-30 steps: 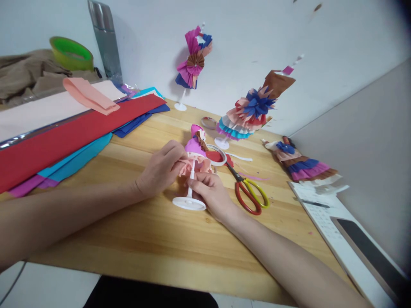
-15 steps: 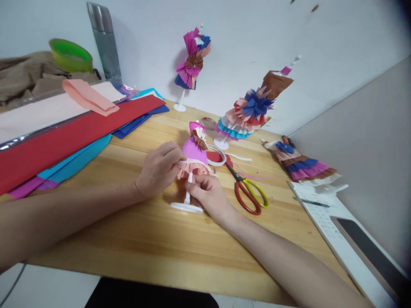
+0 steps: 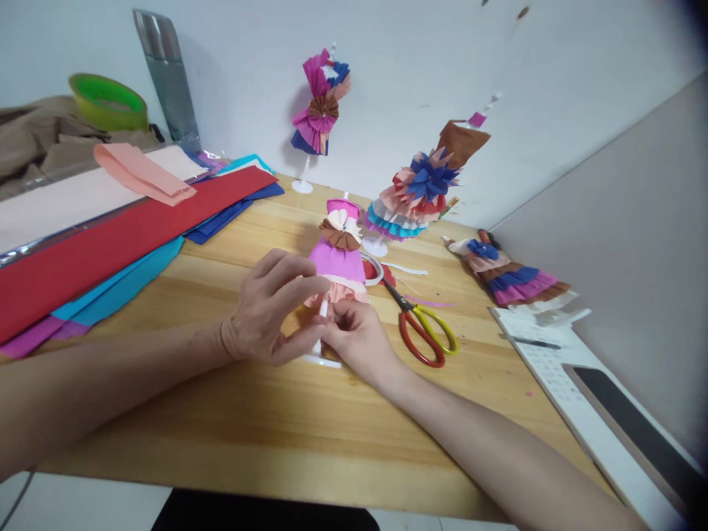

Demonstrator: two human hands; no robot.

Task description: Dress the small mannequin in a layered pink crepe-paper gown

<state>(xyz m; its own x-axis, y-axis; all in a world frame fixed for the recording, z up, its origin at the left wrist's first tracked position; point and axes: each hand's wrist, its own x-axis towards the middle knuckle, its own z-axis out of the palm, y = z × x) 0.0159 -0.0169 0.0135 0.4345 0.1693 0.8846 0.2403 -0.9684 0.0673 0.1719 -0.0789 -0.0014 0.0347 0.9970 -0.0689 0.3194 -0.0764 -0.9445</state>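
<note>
A small mannequin stand (image 3: pixel 332 363) with a white pole and round base stands before me. It wears a purple and pink paper dress (image 3: pixel 338 259) with a ruffled peach hem and a brown and cream paper flower (image 3: pixel 341 229) at the waist. My right hand (image 3: pixel 362 335) is closed around the pole just below the hem, its fingertips partly hidden. On the other side my left hand (image 3: pixel 271 306) has thumb and fingers apart, reaching around the pole and near the hem. Scissors (image 3: pixel 425 324) with red and yellow handles lie to the right, beside a white tape roll (image 3: pixel 373 267).
Red crepe paper (image 3: pixel 127 232) and other coloured sheets lie at left. A bottle (image 3: pixel 169 81) and green tape roll (image 3: pixel 108 103) stand behind. Two dressed mannequins (image 3: pixel 321 110) (image 3: pixel 434 181) are at the back. A paper dress (image 3: pixel 514 276) and white board (image 3: pixel 545 369) lie right.
The dressed stand has turned so its flower faces me more. My left hand has let go of the hem and opened, its thumb lowering towards the pole. The view has shifted slightly.
</note>
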